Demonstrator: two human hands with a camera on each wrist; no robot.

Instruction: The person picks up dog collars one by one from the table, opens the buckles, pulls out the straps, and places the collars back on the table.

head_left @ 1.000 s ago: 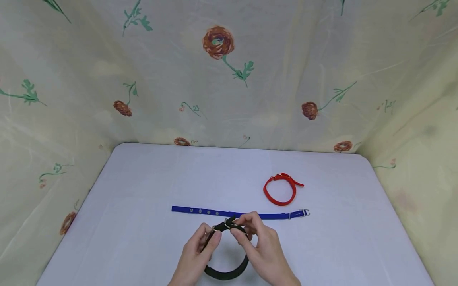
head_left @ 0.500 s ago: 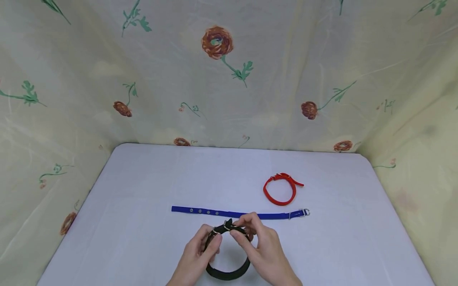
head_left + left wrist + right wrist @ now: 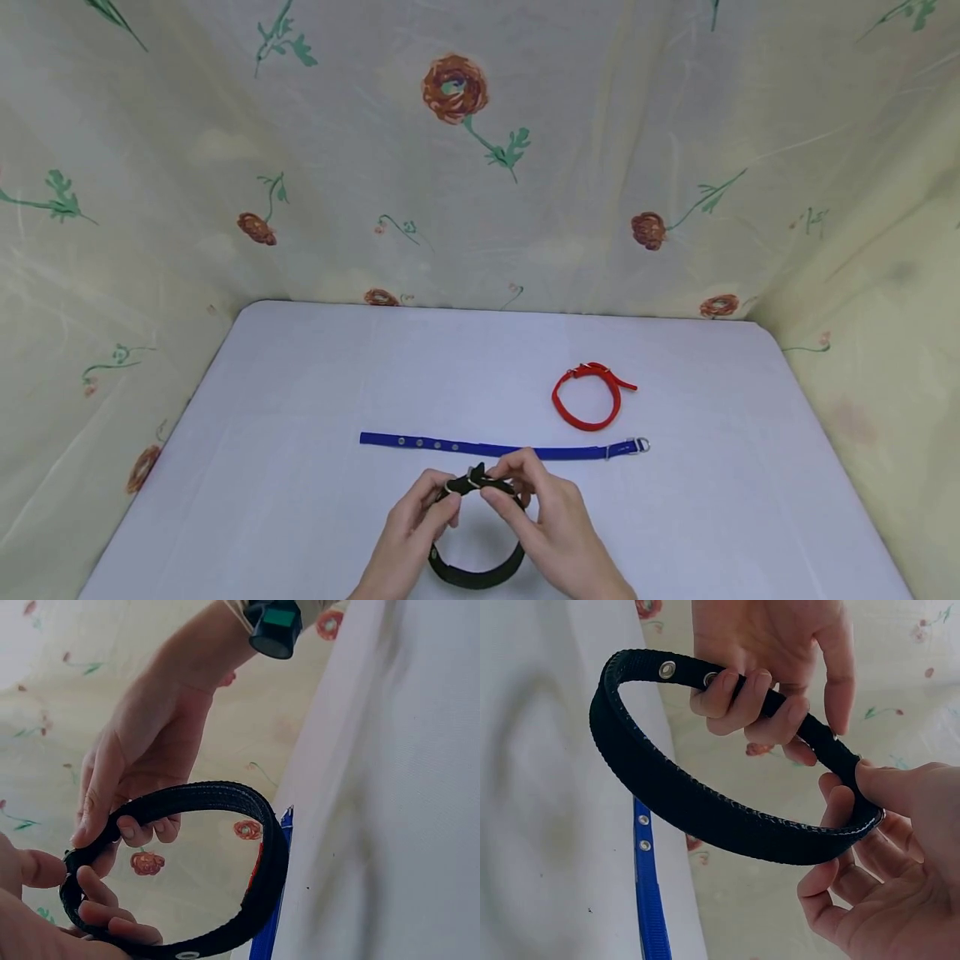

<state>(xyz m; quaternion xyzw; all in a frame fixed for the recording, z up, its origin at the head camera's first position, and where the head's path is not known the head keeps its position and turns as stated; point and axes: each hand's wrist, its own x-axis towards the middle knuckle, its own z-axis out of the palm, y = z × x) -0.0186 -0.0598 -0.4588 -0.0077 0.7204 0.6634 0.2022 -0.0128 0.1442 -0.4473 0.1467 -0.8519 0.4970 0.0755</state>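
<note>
A black collar (image 3: pixel 477 578), closed into a loop with metal eyelets, is held up between both hands at the front middle of the table. My left hand (image 3: pixel 408 529) pinches the loop's left side, close to the buckle (image 3: pixel 474 477). On the other side of the buckle, my right hand (image 3: pixel 553 521) pinches the strap between thumb and fingers. In the right wrist view the black collar (image 3: pixel 720 817) spans wide, with left fingers (image 3: pixel 739 712) curled round its eyelet part. A short strap end pokes up at the buckle; the fingers partly hide how it is threaded.
Behind the hands a blue collar (image 3: pixel 577 454) lies stretched out on the white table (image 3: pixel 262 467), its buckle to the right. Farther back, a red collar (image 3: pixel 588 427) lies buckled in a loop. Flowered cloth (image 3: pixel 562 208) surrounds the table's back and sides.
The black strap end at the buckle has sunk and now shows shorter and more upright. My left fingers have shifted slightly along the loop. The blue and red collars have stayed put.
</note>
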